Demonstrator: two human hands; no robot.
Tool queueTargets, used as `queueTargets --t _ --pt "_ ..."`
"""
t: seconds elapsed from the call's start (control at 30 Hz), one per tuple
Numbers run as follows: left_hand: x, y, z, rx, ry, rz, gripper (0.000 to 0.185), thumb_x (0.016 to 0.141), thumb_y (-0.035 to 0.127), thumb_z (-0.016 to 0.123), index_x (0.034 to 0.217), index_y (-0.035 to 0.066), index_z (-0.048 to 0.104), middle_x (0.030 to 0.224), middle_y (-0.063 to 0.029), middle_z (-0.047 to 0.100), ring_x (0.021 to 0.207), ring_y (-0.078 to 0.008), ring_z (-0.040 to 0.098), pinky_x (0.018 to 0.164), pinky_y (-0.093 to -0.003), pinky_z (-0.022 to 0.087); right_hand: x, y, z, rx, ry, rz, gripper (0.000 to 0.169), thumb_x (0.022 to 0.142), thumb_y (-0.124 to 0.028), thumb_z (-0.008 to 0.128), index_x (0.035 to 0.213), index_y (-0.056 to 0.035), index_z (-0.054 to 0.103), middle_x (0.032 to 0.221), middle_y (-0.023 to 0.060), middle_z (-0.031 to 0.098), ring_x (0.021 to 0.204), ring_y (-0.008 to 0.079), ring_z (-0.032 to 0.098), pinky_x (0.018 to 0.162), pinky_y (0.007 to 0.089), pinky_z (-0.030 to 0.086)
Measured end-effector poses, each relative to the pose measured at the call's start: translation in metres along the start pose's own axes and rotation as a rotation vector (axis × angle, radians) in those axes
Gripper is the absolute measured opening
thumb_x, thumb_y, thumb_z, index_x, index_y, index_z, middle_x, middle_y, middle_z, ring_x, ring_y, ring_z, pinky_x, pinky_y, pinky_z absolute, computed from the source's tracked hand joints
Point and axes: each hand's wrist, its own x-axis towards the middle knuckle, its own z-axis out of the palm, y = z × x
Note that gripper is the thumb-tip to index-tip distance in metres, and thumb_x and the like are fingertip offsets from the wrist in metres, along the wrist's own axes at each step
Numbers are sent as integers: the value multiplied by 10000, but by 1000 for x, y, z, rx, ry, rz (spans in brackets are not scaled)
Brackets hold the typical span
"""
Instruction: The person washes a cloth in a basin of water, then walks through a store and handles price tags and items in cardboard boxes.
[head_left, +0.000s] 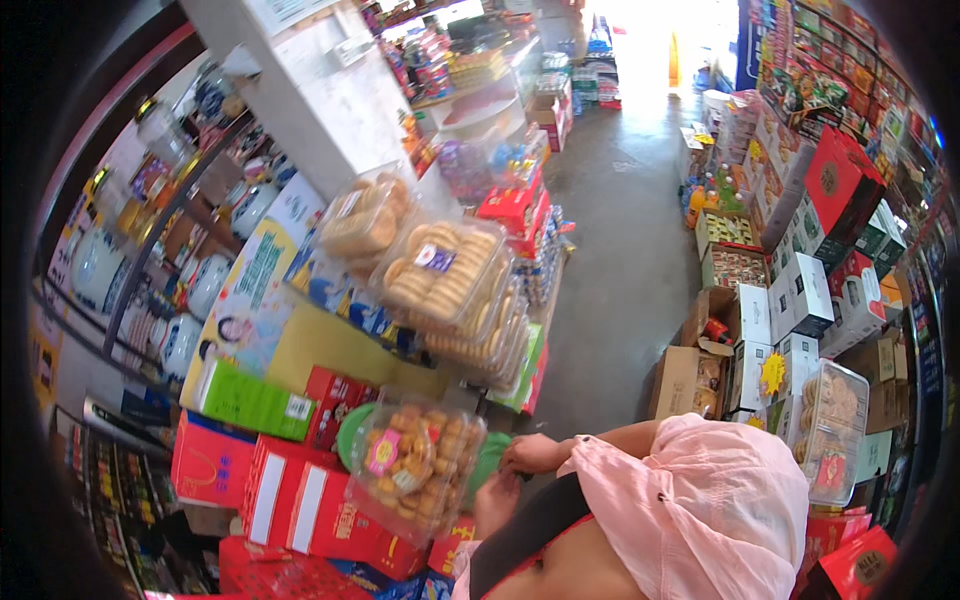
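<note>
My right hand (534, 455) and my left hand (496, 498) meet in front of my body with curled fingers. A small dark patch shows by the fingertips; whether they grip something cannot be made out. Just beyond them is a green plastic object (489, 459), partly covered by a clear plastic box of small cookies (420, 469). This box bears a pink and yellow label and sits nearest my left hand. Farther ahead rises a stack of clear boxes of round biscuits (448, 274), with another biscuit box (365, 214) tilted beside it.
Red gift boxes (330, 510) and a green carton (255, 397) lie to the left. Behind them, porcelain jars (202, 285) fill a rack. A concrete aisle (600, 262) runs to a bright doorway. Stacked cartons (799, 296) and a biscuit box (831, 431) line the right side.
</note>
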Motion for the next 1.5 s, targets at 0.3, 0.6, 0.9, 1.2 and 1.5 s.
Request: queueTargets --t 0.3,0.6,0.9,1.2,1.5 --pt "152 -34 173 353 -171 -361 363 873 385 542 1146 149 497 1051 -29 520 966 -201 511 850 -415 446 -83 103 -127 554 688 609 153 798 -184 604 841 -44 647 763 115 643 708 204 617 665 336 477" --pt "255 -90 297 626 -396 -601 588 829 498 543 1247 107 409 1193 -66 500 1079 -236 509 872 -457 448 -118 184 -190 1138 1311 679 152 842 -156 588 746 -44 553 703 -10 553 663 69 476 622 247 435" --pt "446 -114 374 709 -219 -663 315 865 370 563 1035 105 547 939 -57 609 822 -224 591 717 -422 501 -184 326 -265 1372 1860 733 179 845 -274 604 827 -96 599 747 -20 581 668 67 502 588 208 382" --pt "574 -106 488 695 -230 -643 111 771 156 593 852 85 565 785 -37 586 703 -207 581 646 -362 498 -246 390 -240 1262 1892 1287 234 888 -258 521 733 -84 536 620 -14 495 531 74 428 483 216 346" --pt "743 -125 575 655 -215 -736 110 812 91 573 917 78 601 853 -47 625 780 -212 598 724 -387 481 -306 566 -344 1014 1910 1352 252 836 -271 584 692 -64 572 602 -2 516 518 77 438 469 239 342"
